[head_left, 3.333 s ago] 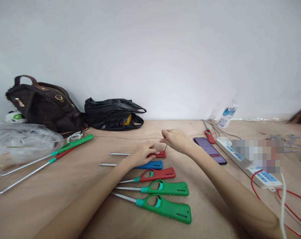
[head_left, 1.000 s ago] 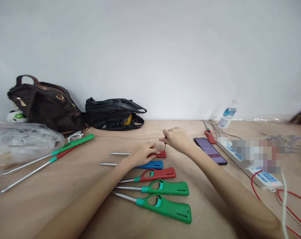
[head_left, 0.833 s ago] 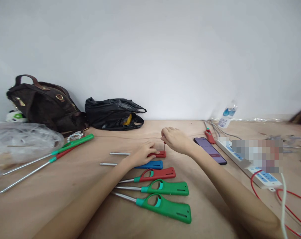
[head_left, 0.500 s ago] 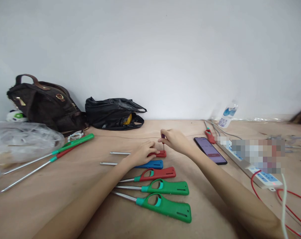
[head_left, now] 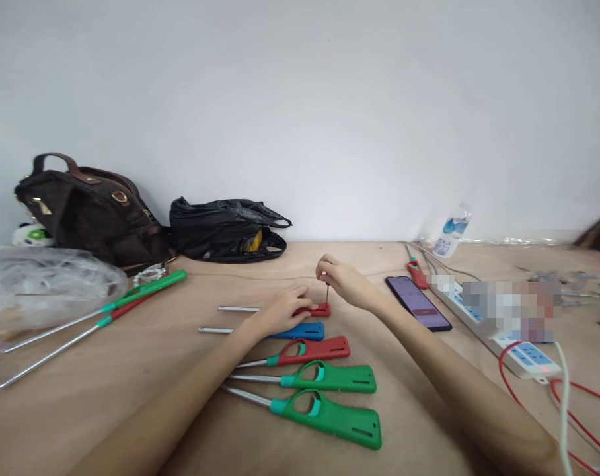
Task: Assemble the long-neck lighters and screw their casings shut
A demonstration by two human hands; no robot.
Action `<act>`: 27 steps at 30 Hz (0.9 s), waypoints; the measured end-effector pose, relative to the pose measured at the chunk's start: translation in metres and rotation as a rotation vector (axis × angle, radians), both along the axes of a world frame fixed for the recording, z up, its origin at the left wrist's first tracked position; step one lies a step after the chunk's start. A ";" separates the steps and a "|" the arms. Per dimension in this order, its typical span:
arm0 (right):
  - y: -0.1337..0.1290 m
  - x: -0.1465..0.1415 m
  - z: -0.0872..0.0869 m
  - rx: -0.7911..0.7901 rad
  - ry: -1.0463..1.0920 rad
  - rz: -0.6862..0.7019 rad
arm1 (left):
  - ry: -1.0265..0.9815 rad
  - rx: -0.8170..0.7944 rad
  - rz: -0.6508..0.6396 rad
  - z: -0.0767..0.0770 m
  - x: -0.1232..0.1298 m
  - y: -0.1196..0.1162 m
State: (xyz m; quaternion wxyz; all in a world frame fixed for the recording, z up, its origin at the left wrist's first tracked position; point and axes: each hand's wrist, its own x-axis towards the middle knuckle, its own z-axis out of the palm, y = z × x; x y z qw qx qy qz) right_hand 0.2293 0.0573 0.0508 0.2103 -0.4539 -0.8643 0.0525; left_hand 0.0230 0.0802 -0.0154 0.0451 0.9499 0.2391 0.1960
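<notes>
My left hand presses a red lighter down on the table, its fingers closed over the handle. The lighter's metal tube points left. Above the handle's right end, my right hand grips a small screwdriver, held upright with its tip on the lighter. Nearer to me lie a blue lighter, another red lighter, a green lighter and a second green lighter, all with tubes to the left.
A black plastic bag and a dark backpack stand by the wall. Two lighters lie beside a clear bag. Rightward are a phone, a bottle, a power strip and cables.
My right hand's fingers have curled further round the screwdriver, whose handle is now mostly hidden. My left hand still holds the red lighter, and the view has shifted slightly.
</notes>
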 end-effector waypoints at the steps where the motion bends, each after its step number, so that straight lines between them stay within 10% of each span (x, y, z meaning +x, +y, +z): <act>1: 0.001 0.004 0.001 -0.043 0.052 0.057 | -0.001 0.001 -0.002 0.000 0.000 0.000; 9: 0.001 0.020 0.013 -0.399 0.300 0.206 | 0.032 0.018 0.013 0.001 0.000 0.000; 27: 0.007 0.000 -0.007 -0.184 0.367 -0.085 | 0.001 -0.077 0.058 0.002 0.001 -0.001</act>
